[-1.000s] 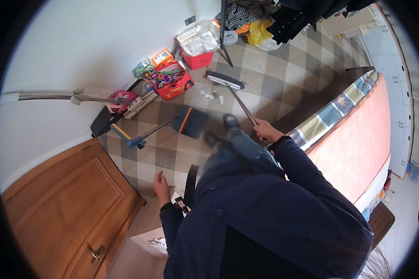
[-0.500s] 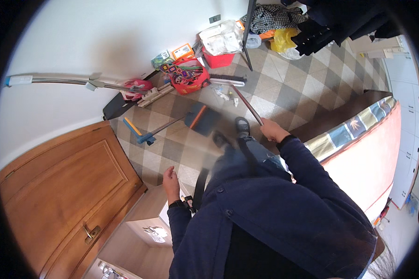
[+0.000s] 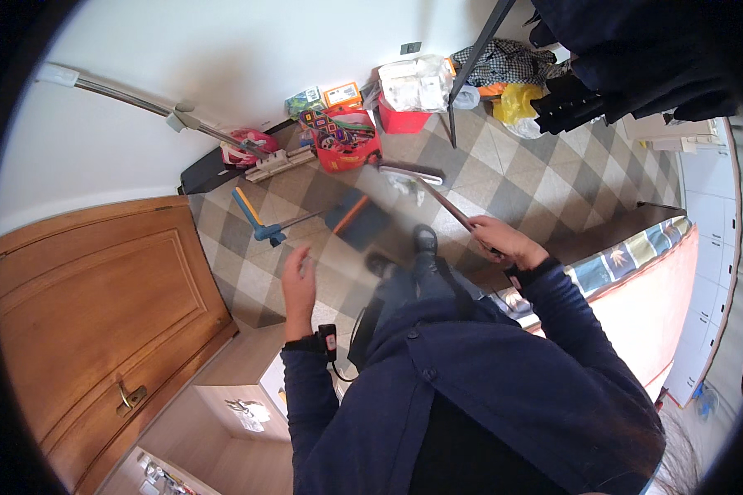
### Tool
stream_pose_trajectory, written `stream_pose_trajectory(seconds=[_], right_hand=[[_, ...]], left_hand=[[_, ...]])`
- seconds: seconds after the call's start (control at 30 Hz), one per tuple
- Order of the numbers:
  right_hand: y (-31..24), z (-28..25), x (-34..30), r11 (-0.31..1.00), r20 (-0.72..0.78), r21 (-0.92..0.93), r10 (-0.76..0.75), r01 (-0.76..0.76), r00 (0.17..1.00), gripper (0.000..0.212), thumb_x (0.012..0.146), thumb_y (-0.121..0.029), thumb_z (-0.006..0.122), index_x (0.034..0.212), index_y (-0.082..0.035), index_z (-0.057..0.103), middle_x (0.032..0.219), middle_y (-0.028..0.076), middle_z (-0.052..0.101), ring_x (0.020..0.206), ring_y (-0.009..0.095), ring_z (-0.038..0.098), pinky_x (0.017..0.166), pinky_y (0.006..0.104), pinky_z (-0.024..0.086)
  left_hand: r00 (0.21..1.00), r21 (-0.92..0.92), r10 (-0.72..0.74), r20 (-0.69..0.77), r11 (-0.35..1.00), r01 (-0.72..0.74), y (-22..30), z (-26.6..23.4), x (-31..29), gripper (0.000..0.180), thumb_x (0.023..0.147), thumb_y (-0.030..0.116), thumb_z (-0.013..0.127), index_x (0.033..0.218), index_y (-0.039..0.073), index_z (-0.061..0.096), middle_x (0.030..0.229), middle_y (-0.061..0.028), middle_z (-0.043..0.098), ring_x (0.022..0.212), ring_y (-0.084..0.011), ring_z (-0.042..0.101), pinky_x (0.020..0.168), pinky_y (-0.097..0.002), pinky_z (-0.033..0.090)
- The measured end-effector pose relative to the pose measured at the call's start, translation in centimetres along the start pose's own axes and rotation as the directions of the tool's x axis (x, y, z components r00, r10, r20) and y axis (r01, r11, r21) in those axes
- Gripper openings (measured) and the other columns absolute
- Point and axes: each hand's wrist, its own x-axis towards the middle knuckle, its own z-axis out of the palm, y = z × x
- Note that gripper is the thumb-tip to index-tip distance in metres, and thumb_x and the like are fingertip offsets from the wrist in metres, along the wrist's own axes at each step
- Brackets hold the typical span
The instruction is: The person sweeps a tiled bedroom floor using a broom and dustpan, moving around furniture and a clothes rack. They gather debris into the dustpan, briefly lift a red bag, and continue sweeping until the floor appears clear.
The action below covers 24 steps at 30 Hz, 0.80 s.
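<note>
My right hand is closed round the brown handle of a broom. The broom's wide bristled head rests on the floor ahead, beside a red bag. Pale litter lies just on the near side of the bristles. My left hand is raised over the floor with nothing in it, its fingers loosely bent and a little apart. Beyond that hand a dark blue dustpan with an orange strip lies on the floor. Its grey handle runs left to a blue and yellow end piece.
Along the wall stand a red bag stuffed with patterned cloth, a red bin topped with white packages, and a leaning metal pole. A wooden door and open shelf unit are at left, a bed at right.
The broom head has shifted slightly nearer the litter, its handle still in my right hand. My left hand has risen forward. The whole view has turned a little.
</note>
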Motion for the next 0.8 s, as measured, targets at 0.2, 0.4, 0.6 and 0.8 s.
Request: stream_pose_trajectory(seconds=[0.2,0.4,0.6,0.8], right_hand=[[-8.0,9.1,1.7,0.963,0.170,-0.051,-0.254,0.265,0.952,0.032,0.087,-0.034,0.050,0.094,-0.006,0.064,0.080,0.001,0.056,0.046,0.009,0.047,0.039,0.0229,0.036],[-12.9,14.8,4.8,0.936,0.214,-0.165,-0.272,0.309,0.938,0.031,0.090,-0.032,0.048,0.102,-0.007,0.062,0.078,0.003,0.056,0.045,0.009,0.048,0.038,0.0235,0.038],[-15.6,14.2,11.0,0.939,0.390,-0.108,-0.263,0.327,0.883,0.028,0.092,-0.023,0.048,0.108,-0.005,0.061,0.069,0.000,0.049,0.046,0.007,0.049,0.039,0.0217,0.039],[-21.2,8.6,27.7,0.897,0.341,-0.298,-0.220,0.327,0.914,0.025,0.090,-0.025,0.053,0.098,-0.004,0.064,0.068,0.001,0.056,0.046,0.009,0.050,0.042,0.0239,0.042]], left_hand=[[0.791,-0.060,0.482,0.378,0.865,-0.498,7.5,6.0,2.5,0.057,0.075,-0.004,0.063,0.129,0.006,0.047,0.131,-0.0084,0.048,0.123,-0.0213,0.045,0.103,-0.0338,0.035],[0.913,-0.543,0.302,0.274,0.832,-0.113,6.4,9.5,6.3,0.048,0.073,-0.013,0.061,0.118,0.003,0.051,0.115,-0.0074,0.056,0.110,-0.0176,0.053,0.094,-0.0306,0.042],[0.977,-0.543,0.213,0.028,0.824,-0.164,5.3,8.3,9.1,0.021,0.083,-0.001,0.058,0.103,0.004,0.053,0.095,-0.0035,0.056,0.090,-0.0134,0.055,0.085,-0.0274,0.042],[0.901,-0.601,-0.068,-0.429,0.766,-0.228,8.2,7.5,13.7,0.010,0.087,0.009,0.054,0.083,0.007,0.045,0.074,-0.0031,0.050,0.069,-0.0135,0.048,0.088,-0.0396,0.043]])
